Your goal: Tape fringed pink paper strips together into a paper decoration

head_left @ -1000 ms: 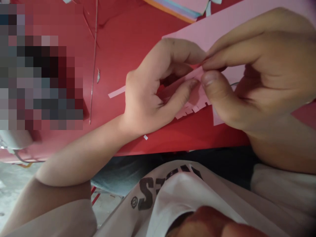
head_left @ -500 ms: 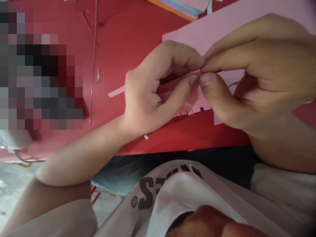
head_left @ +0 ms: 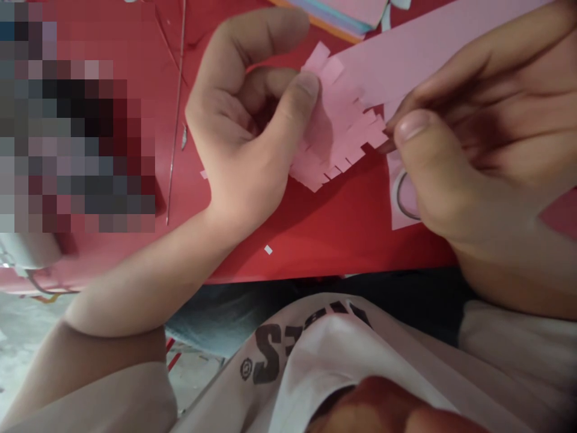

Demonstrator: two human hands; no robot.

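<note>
My left hand (head_left: 256, 120) holds a piece of pink paper (head_left: 338, 132) whose edges are cut into short fringe tabs. The thumb presses on its face, and the index finger is raised and bent away from it. At the paper's right corner, the thumb and fingertips of my right hand (head_left: 464, 132) are drawn together, appearing to pinch a tab. Some of these fingertips are hidden behind the thumb. Beneath the right hand a thin dark loop (head_left: 401, 201) shows against a pink sheet; the rest of it is covered.
A large pink sheet (head_left: 406, 54) lies on the red table (head_left: 342, 234). Stacked coloured paper (head_left: 347, 18) is at the back. Thin rods (head_left: 171, 144) and a small silvery bit (head_left: 184, 138) lie left. A white scrap (head_left: 268, 249) lies near the front edge. The far left is pixelated.
My hands have moved apart from their joint pinch, the left going leftward. The fringed pink paper is turned and more exposed. My left index finger has lifted off.
</note>
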